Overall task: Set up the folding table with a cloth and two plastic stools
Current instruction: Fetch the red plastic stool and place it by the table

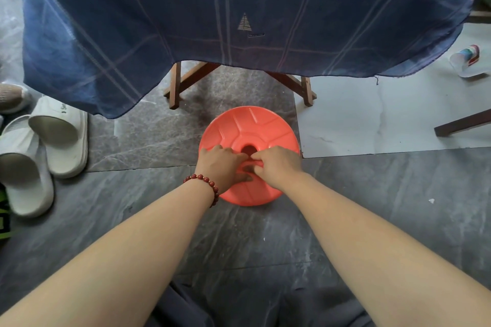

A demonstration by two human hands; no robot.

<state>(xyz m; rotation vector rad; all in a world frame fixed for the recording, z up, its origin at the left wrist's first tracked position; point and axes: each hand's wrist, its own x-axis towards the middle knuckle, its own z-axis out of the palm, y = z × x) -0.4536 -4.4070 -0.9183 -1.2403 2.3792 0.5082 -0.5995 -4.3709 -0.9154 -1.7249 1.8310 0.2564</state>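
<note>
A blue checked cloth [239, 8] hangs over the folding table, whose wooden legs [175, 85] show beneath its hem. In front of the table stands a round orange-red plastic stool [255, 125] with a hole in the middle of its seat. Both my hands are on the near half of the seat. My left hand [221, 164], with a red bead bracelet at the wrist, hooks its fingers into the centre hole. My right hand [276, 164] curls its fingers at the same hole. Whether this is one stool or a stack I cannot tell.
White slippers [53, 141] and another shoe [12, 97] lie on the grey stone floor at the left. A small colourful item on a white tray [469, 61] sits on the pale floor at the right. A dark wooden furniture leg [462, 122] juts in from the right.
</note>
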